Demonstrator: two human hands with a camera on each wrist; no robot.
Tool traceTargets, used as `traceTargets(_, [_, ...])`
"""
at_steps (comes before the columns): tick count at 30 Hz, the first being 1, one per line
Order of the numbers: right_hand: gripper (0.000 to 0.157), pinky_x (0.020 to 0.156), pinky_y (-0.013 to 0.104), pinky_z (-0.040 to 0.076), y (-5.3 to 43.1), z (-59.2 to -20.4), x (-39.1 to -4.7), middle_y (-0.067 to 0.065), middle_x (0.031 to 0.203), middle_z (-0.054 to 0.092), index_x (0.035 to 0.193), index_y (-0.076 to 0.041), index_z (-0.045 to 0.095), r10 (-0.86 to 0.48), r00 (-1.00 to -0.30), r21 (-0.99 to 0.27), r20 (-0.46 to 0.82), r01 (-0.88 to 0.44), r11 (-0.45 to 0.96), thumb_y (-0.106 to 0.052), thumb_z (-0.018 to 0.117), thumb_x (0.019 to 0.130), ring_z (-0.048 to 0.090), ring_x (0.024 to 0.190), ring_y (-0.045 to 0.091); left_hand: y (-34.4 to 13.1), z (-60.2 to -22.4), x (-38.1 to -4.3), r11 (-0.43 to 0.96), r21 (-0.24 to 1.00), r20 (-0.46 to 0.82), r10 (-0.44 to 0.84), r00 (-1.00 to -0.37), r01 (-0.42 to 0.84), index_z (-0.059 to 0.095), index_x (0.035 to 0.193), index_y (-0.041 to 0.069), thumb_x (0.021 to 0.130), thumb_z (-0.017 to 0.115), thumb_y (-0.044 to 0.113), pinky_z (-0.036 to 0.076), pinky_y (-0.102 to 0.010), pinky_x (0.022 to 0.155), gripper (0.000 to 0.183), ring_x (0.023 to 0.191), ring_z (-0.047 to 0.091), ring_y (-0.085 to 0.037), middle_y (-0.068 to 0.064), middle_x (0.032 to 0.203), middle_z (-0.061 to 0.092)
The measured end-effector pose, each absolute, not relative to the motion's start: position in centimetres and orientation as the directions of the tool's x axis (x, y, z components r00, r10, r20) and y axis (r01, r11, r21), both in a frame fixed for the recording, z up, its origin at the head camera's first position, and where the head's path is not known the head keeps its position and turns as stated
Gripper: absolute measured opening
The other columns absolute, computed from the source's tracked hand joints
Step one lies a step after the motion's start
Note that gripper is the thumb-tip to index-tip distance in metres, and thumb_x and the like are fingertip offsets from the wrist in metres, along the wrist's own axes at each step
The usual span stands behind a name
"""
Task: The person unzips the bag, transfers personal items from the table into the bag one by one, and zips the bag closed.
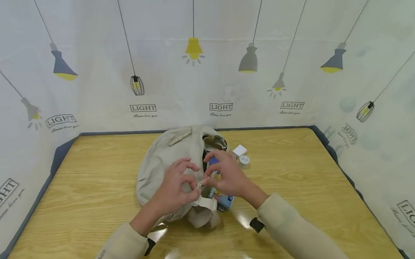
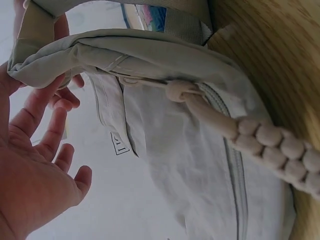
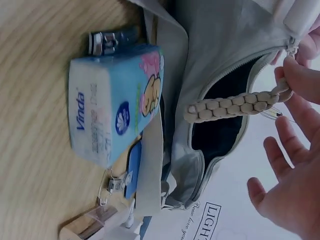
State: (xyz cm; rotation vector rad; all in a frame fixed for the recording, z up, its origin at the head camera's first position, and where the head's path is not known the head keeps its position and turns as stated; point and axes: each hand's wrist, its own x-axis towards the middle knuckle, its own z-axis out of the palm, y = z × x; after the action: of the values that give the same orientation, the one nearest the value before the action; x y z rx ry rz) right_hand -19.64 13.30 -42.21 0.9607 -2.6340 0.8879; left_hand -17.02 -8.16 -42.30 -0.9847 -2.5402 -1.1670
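A light grey-beige backpack (image 1: 153, 166) lies on the table, its zipped opening (image 3: 220, 110) partly undone and dark inside. My right hand (image 1: 228, 177) pinches the braided cord zipper pull (image 3: 230, 106) by its looped end, between thumb and forefinger. Across from it, my left hand (image 1: 176, 187) pinches the fabric edge of the bag close to the zipper, its other fingers spread loosely. In the left wrist view, another braided pull (image 2: 270, 140) hangs from a second zipper on the bag. Both hands' fingertips nearly meet at the zipper in the head view.
Beside the bag's right side lies a blue Vinda tissue pack (image 3: 115, 100), with a small dark metallic item (image 3: 112, 42) next to it. A blue tag (image 3: 133, 167) with a metal clasp and a clear cylinder (image 3: 95, 222) lie nearby. A white block (image 1: 240, 151) sits farther back.
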Motion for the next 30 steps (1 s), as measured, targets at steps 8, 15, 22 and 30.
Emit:
traceTargets(8, [0.015, 0.103, 0.058, 0.030, 13.3, -42.3, -18.7, 0.003, 0.119, 0.059, 0.070, -0.024, 0.070, -0.536, -0.760, -0.371, 0.368, -0.648, 0.665, -0.028, 0.075, 0.084, 0.052, 0.117, 0.026, -8.2, -42.9, -17.3, 0.464, 0.579, 0.449, 0.506, -0.736, 0.671, 0.062, 0.060, 0.024, 0.073, 0.071, 0.017, 0.026, -0.069, 0.105, 0.018, 0.135, 0.040, -0.036, -0.005, 0.115, 0.061])
traceTargets(15, [0.013, 0.103, 0.061, 0.030, 13.3, -41.9, -18.8, 0.006, 0.121, 0.058, 0.072, -0.022, 0.070, -0.554, -0.741, -0.428, 0.379, -0.672, 0.605, -0.024, 0.074, 0.084, 0.051, 0.118, 0.027, -8.6, -42.8, -17.6, 0.503, 0.638, 0.359, 0.475, -0.803, 0.583, 0.062, 0.065, 0.028, 0.079, 0.069, 0.022, 0.021, -0.067, 0.108, 0.017, 0.139, 0.035, -0.035, -0.008, 0.122, 0.060])
traceTargets(22, [0.013, 0.102, 0.055, 0.037, 13.2, -41.2, -19.0, 0.010, 0.121, 0.060, 0.072, -0.021, 0.069, -0.558, -0.723, -0.448, 0.408, -0.691, 0.568, -0.022, 0.073, 0.085, 0.053, 0.117, 0.027, -8.6, -42.3, -17.5, 0.545, 0.658, 0.283, 0.460, -0.842, 0.519, 0.065, 0.070, 0.029, 0.085, 0.071, 0.036, 0.020, -0.065, 0.110, 0.018, 0.141, 0.032, -0.032, -0.007, 0.126, 0.059])
traceTargets(30, [0.017, 0.099, 0.057, 0.035, 13.4, -39.9, -18.2, 0.009, 0.122, 0.060, 0.071, -0.021, 0.065, -0.582, -0.724, -0.454, 0.370, -0.688, 0.566, -0.019, 0.070, 0.087, 0.053, 0.116, 0.026, -8.0, -42.1, -17.5, 0.494, 0.654, 0.372, 0.450, -0.812, 0.573, 0.062, 0.065, 0.028, 0.082, 0.073, 0.027, 0.025, -0.063, 0.106, 0.021, 0.133, 0.040, -0.032, -0.004, 0.118, 0.059])
